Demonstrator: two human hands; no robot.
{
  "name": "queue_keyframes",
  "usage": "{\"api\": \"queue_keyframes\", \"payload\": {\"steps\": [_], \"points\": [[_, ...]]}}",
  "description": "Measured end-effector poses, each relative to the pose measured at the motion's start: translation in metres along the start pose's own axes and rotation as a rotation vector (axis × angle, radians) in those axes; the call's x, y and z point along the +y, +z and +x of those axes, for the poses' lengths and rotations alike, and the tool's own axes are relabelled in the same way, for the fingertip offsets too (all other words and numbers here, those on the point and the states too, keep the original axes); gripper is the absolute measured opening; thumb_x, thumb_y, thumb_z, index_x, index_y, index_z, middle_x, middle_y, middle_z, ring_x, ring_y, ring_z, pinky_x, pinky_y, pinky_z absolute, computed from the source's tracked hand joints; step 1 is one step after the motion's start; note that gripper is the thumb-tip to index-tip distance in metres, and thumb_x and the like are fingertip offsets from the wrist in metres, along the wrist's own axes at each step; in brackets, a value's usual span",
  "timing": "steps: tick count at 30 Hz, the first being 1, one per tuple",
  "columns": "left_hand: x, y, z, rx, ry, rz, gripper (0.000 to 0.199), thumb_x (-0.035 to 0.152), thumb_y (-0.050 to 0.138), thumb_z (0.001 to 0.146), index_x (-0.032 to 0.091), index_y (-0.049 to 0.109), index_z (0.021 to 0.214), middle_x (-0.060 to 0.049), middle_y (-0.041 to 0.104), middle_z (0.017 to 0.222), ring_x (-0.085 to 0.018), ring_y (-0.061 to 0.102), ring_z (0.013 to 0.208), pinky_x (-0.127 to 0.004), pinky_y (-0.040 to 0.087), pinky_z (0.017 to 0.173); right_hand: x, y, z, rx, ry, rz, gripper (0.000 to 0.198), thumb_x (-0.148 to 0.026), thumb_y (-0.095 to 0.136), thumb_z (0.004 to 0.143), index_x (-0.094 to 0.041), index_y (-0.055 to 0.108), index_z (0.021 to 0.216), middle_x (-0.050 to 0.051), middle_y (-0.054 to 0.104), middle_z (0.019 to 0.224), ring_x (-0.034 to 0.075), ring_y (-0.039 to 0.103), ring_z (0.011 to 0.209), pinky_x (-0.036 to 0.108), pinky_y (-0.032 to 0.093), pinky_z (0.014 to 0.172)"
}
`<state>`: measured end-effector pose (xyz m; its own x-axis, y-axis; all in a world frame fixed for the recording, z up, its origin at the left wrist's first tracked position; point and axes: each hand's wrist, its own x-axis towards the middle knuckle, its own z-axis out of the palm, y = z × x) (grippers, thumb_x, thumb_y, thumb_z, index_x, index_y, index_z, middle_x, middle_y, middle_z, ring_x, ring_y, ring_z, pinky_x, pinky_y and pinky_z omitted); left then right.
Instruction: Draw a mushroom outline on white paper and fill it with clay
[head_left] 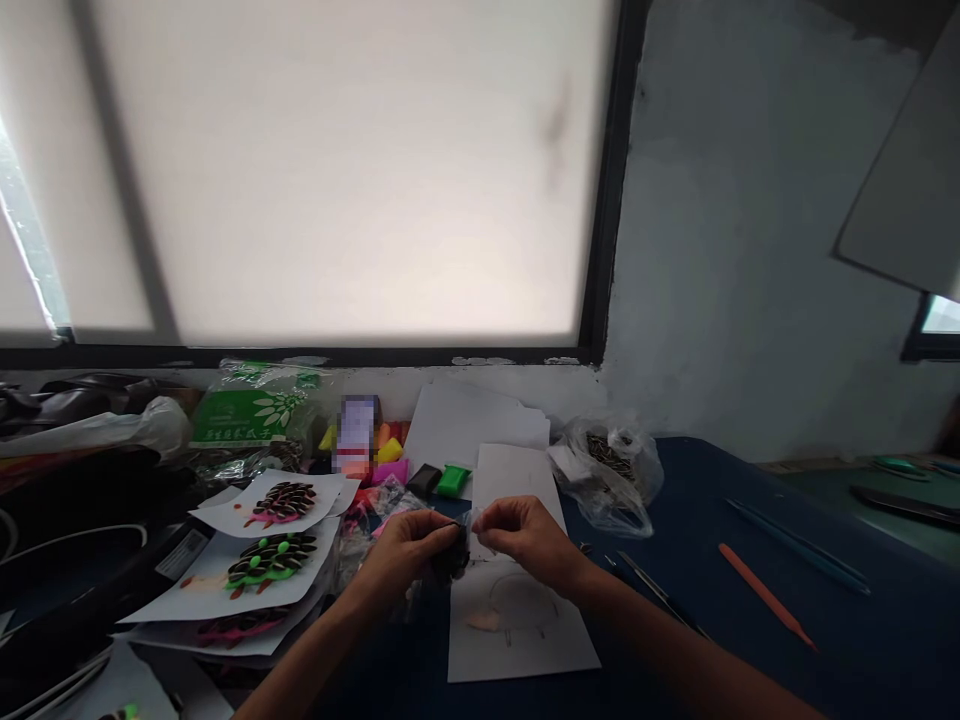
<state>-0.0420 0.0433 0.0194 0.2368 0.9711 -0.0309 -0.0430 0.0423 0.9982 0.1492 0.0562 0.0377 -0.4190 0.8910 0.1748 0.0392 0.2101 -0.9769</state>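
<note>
My left hand (412, 540) is closed on a small black packet (451, 558) in a clear wrapper, likely modelling clay. Close beside it, my right hand (534, 535) pinches at the wrapper's clear edge, thumb and fingertips together. Both hands are over a white sheet (540, 655) bearing a pencil drawing of a round body with short legs; a patch of pale orange clay (484, 622) lies on its left side. Behind them lie a green clay packet (453, 480) and another black packet (424, 481).
Left, stacked paper sheets (161, 600) carry seed-and-clay figures. A green seed bag (247, 415) stands behind them. Right of the hands are a clear bag of seeds (611, 455), an orange tool (765, 595), a blue tweezer-like tool (799, 545) and a thin metal tool (652, 582).
</note>
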Motion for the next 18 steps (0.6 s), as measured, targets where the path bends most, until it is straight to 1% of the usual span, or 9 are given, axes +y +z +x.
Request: {"api": "queue_keyframes", "payload": {"steps": [3, 7, 9, 13, 18], "points": [[-0.0017, -0.0008, 0.0013, -0.023, -0.012, 0.003, 0.056, 0.064, 0.083, 0.057, 0.015, 0.064, 0.076, -0.001, 0.066, 0.068, -0.020, 0.069, 0.061, -0.031, 0.053, 0.059, -0.0016, 0.0024, -0.0022, 0.016, -0.029, -0.007, 0.011, -0.027, 0.075, 0.069, -0.017, 0.073, 0.067, -0.001, 0.064, 0.065, 0.015, 0.058, 0.065, 0.027, 0.046, 0.064], [-0.0045, 0.0006, 0.0039, -0.033, -0.024, 0.020, 0.062, 0.070, 0.082, 0.052, 0.016, 0.061, 0.073, 0.000, 0.063, 0.061, -0.022, 0.070, 0.057, -0.027, 0.049, 0.051, -0.0035, 0.0045, -0.0051, 0.003, -0.063, -0.036, 0.012, -0.028, 0.074, 0.073, -0.017, 0.077, 0.074, 0.002, 0.071, 0.075, 0.018, 0.063, 0.074, 0.028, 0.049, 0.068], [-0.0041, 0.0015, 0.0037, -0.032, -0.031, 0.033, 0.064, 0.072, 0.081, 0.051, 0.015, 0.061, 0.073, -0.001, 0.064, 0.062, -0.022, 0.070, 0.057, -0.027, 0.049, 0.051, -0.0035, 0.0050, -0.0059, -0.001, -0.078, -0.064, 0.011, -0.027, 0.074, 0.073, -0.017, 0.079, 0.076, 0.003, 0.072, 0.077, 0.019, 0.065, 0.076, 0.029, 0.050, 0.069], [-0.0007, 0.0034, 0.0003, -0.030, -0.032, 0.067, 0.060, 0.070, 0.080, 0.056, 0.015, 0.063, 0.073, -0.003, 0.066, 0.066, -0.021, 0.070, 0.059, -0.027, 0.050, 0.052, -0.0027, 0.0057, -0.0071, 0.005, -0.097, -0.127, 0.011, -0.027, 0.073, 0.076, -0.017, 0.079, 0.074, 0.003, 0.072, 0.073, 0.018, 0.064, 0.071, 0.028, 0.050, 0.065], [0.0009, 0.0085, -0.0019, -0.008, -0.003, 0.081, 0.056, 0.069, 0.080, 0.057, 0.017, 0.060, 0.066, 0.000, 0.063, 0.059, -0.020, 0.068, 0.054, -0.027, 0.049, 0.050, -0.0004, 0.0075, -0.0079, 0.051, -0.120, -0.215, 0.008, -0.020, 0.070, 0.075, -0.018, 0.075, 0.069, 0.001, 0.068, 0.066, 0.016, 0.060, 0.062, 0.026, 0.046, 0.058]]}}
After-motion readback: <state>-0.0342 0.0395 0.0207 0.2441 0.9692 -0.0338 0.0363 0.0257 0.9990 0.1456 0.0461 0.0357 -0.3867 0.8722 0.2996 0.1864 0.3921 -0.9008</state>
